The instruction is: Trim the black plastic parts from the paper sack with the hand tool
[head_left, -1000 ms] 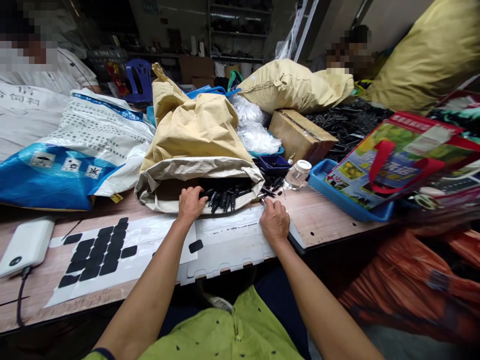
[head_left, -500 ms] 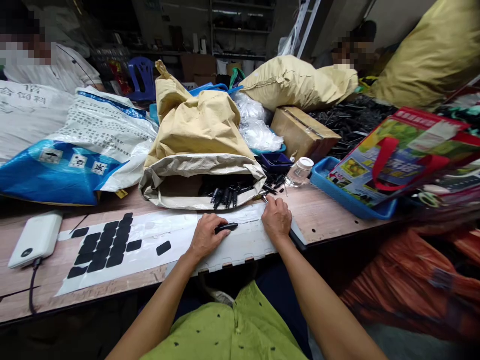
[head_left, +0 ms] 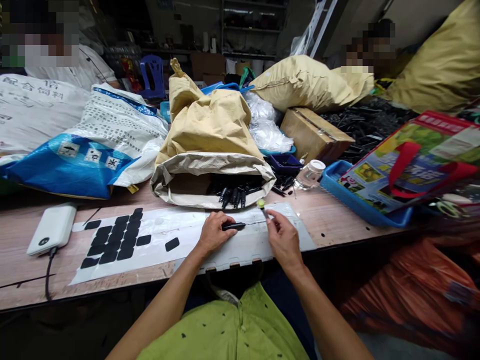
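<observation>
My left hand rests on a white sheet and is closed around a slim black pen-like part, which points right. My right hand pinches a small thin tool with a round yellow-green end, held upright just above the sheet; its exact kind is unclear. Behind both hands lies a tan sack with its mouth turned towards me. Several similar black parts spill at its lip. Left of my left hand, a white backing sheet carries rows of black rounded patches.
A white power bank with a cable lies at the left. Blue-white sacks stand behind it. To the right are a clear jar, a blue tray under a printed bag, and a carton. Two people sit across the table.
My right hand has drawn back from the sack's lip, and the yellow-green-ended tool now shows upright in its fingers. My left hand keeps the black part. The view has shifted slightly left.
</observation>
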A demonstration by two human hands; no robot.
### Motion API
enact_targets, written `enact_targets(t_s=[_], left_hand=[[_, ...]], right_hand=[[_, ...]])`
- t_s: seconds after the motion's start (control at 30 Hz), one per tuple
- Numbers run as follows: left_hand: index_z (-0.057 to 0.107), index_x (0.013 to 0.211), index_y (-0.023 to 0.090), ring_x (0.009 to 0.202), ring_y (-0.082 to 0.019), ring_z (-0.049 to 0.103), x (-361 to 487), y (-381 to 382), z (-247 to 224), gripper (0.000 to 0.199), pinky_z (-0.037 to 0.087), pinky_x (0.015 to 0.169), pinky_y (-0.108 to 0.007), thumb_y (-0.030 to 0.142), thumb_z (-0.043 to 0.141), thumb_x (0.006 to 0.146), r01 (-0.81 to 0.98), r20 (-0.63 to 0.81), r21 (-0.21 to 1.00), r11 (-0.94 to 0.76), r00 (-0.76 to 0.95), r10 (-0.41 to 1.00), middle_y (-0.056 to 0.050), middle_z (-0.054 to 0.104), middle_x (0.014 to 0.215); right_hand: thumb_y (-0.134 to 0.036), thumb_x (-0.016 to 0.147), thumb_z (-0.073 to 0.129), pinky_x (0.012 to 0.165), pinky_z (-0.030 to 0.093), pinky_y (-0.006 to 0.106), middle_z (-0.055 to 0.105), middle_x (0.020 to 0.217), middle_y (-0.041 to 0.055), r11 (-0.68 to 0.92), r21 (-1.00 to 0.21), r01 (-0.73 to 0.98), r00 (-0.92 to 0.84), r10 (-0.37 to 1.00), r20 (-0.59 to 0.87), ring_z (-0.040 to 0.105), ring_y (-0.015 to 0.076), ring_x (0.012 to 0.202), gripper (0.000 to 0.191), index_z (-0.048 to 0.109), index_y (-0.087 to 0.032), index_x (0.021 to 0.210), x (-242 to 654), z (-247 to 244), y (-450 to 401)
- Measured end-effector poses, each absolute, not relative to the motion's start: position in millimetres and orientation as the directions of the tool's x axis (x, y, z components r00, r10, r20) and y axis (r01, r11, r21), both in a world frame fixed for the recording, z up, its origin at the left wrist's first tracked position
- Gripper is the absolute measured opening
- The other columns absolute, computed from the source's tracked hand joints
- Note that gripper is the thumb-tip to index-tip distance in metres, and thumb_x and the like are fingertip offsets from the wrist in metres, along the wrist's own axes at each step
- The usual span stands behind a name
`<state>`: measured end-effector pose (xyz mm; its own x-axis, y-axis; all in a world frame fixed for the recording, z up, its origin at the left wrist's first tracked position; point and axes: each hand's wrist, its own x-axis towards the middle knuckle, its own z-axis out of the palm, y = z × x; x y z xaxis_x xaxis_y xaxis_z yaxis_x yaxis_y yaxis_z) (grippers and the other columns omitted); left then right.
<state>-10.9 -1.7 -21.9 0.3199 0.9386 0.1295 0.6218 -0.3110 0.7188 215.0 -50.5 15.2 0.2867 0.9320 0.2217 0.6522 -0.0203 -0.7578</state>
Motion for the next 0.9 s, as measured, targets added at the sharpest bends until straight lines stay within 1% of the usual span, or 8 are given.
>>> enact_targets(t_s=[0.1,0.23,0.3,0.4,0.5,0.67,0.8,0.9], left_hand=[[0.077,0.097,0.025,0.092,-0.023,0.054,-10,-2,-22,0.018,0.042,0.081,-0.035,0.026,0.079,0.079,0.617,0.128,0.727,-0.301,0.309,0.943,-0.002,0.068,0.089],[0.077,0.098,0.026,0.094,-0.023,0.055,-9,-4,-20,0.019,0.042,0.084,-0.035,0.024,0.079,0.079,0.602,0.123,0.745,-0.287,0.299,0.946,-0.001,0.068,0.092],[0.076,0.096,0.026,0.094,-0.023,0.054,-9,-4,-19,0.017,0.041,0.084,-0.035,0.024,0.079,0.079,0.611,0.125,0.737,-0.288,0.296,0.947,-0.001,0.068,0.092],[0.076,0.092,0.026,0.092,-0.022,0.053,-8,-5,-19,0.012,0.040,0.083,-0.035,0.024,0.079,0.080,0.631,0.118,0.722,-0.285,0.294,0.948,-0.001,0.065,0.089],[0.076,0.092,0.026,0.092,-0.022,0.053,-8,-5,-18,0.015,0.041,0.084,-0.035,0.023,0.080,0.078,0.629,0.115,0.727,-0.277,0.285,0.952,-0.001,0.065,0.089],[0.077,0.095,0.027,0.095,-0.023,0.054,-7,-5,-18,0.019,0.041,0.085,-0.035,0.021,0.080,0.077,0.608,0.121,0.746,-0.273,0.280,0.952,-0.001,0.068,0.091],[0.077,0.094,0.026,0.094,-0.023,0.054,-8,-5,-18,0.018,0.041,0.084,-0.035,0.022,0.080,0.077,0.613,0.124,0.739,-0.278,0.282,0.951,-0.001,0.068,0.091],[0.077,0.094,0.025,0.094,-0.023,0.055,-9,-4,-19,0.017,0.042,0.084,-0.035,0.023,0.079,0.077,0.614,0.128,0.733,-0.291,0.296,0.947,-0.002,0.068,0.090]], right_hand=[[-0.026,0.095,0.051,0.086,0.052,0.032,0.073,0.107,0.0069,0.079,-0.801,0.593,0.158,0.964,0.213,0.066,0.0195,0.095,0.032,0.071,-0.021,0.119,193,17,-67],[-0.024,0.098,0.048,0.095,0.052,0.034,0.072,0.115,0.0076,0.156,-0.787,0.597,0.082,0.964,0.253,0.066,0.0202,0.107,0.034,0.070,-0.022,0.123,174,21,-79],[-0.024,0.100,0.046,0.097,0.052,0.034,0.072,0.115,0.0078,0.173,-0.762,0.625,0.056,0.963,0.264,0.066,0.0201,0.108,0.035,0.068,-0.023,0.127,170,21,-83],[-0.022,0.099,0.046,0.093,0.052,0.033,0.072,0.110,0.0064,0.150,-0.707,0.692,0.016,0.975,0.223,0.067,0.0198,0.103,0.036,0.068,-0.024,0.127,167,20,-86],[-0.022,0.099,0.047,0.091,0.053,0.032,0.072,0.107,0.0056,0.112,-0.681,0.724,0.024,0.982,0.188,0.068,0.0200,0.101,0.035,0.069,-0.025,0.125,168,21,-85],[-0.024,0.100,0.044,0.096,0.050,0.034,0.071,0.114,0.0073,0.113,-0.696,0.709,0.080,0.968,0.238,0.066,0.0215,0.109,0.036,0.068,-0.024,0.128,174,25,-83],[-0.024,0.098,0.046,0.091,0.051,0.033,0.072,0.110,0.0060,0.048,-0.700,0.713,0.084,0.985,0.154,0.067,0.0211,0.102,0.035,0.070,-0.024,0.124,179,23,-83],[-0.025,0.097,0.047,0.091,0.050,0.032,0.071,0.113,0.0061,0.044,-0.721,0.691,0.140,0.971,0.194,0.066,0.0205,0.103,0.035,0.070,-0.023,0.123,189,23,-78]])
